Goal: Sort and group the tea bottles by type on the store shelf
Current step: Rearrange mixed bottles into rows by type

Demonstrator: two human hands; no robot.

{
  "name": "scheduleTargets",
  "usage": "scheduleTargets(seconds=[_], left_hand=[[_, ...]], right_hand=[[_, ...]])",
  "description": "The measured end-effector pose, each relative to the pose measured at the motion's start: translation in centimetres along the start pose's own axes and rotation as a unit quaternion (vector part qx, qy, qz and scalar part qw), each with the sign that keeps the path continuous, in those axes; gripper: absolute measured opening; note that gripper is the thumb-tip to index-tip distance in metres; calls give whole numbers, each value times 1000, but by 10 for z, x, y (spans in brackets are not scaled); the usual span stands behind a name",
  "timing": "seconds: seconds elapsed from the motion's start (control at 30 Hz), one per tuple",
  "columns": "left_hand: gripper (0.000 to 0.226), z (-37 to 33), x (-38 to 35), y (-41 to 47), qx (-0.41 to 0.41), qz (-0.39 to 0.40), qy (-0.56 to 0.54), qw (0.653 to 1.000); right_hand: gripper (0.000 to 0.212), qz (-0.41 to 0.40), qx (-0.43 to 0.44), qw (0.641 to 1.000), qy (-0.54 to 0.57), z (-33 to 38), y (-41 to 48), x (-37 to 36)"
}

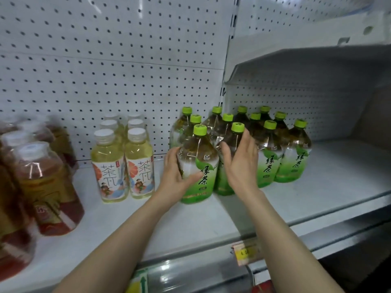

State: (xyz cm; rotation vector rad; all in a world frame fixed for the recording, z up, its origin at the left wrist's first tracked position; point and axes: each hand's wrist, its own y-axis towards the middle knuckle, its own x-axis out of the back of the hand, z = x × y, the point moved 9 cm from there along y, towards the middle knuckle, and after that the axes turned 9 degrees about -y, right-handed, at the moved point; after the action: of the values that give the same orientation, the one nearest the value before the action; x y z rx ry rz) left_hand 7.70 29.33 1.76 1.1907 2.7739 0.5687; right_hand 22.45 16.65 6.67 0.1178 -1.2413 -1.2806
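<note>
Squaring green-tea group: left hand grasping front green-tea bottle, right hand released, flat beside it; next, nudge flush.

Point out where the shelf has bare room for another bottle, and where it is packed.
Bare: the shelf right of the green tea bottles, and the front strip before the pale tea bottles. Packed: the green cluster, where the left hand and right hand work, and the red bottles far left.
</note>
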Motion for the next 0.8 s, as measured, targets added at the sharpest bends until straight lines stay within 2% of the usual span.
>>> scheduleTargets(seconds=[0.13,0.27,0.43,0.53,0.63,0.7,0.8], left_hand=[[107,5,-11,7,15,41,-9,999],[103,9,-16,6,27,75,-32,996],[110,4,-13,2,44,111,4,993],[100,-3,-6,-6,36,98,76,992],[94,-12,7,-30,15,98,219,971],[87,-25,24,-53,-21,88,271,958],[69,-61,69,-91,-82,19,297,951]], right_hand=[[77,-16,-3,1000,11,-1,0,-1],[79,-26,-3,1000,12,-1,-2,-1],[80,-34,-14,999,6,-1,-3,-3],[80,-22,-10,1000,-7,-4,-3,-4],[79,-12,0,1000,-18,-4,-3,-1],[78,-7,-14,1000,-17,-3,-4,0],[64,-62,-71,995,33,15,-14,15]])
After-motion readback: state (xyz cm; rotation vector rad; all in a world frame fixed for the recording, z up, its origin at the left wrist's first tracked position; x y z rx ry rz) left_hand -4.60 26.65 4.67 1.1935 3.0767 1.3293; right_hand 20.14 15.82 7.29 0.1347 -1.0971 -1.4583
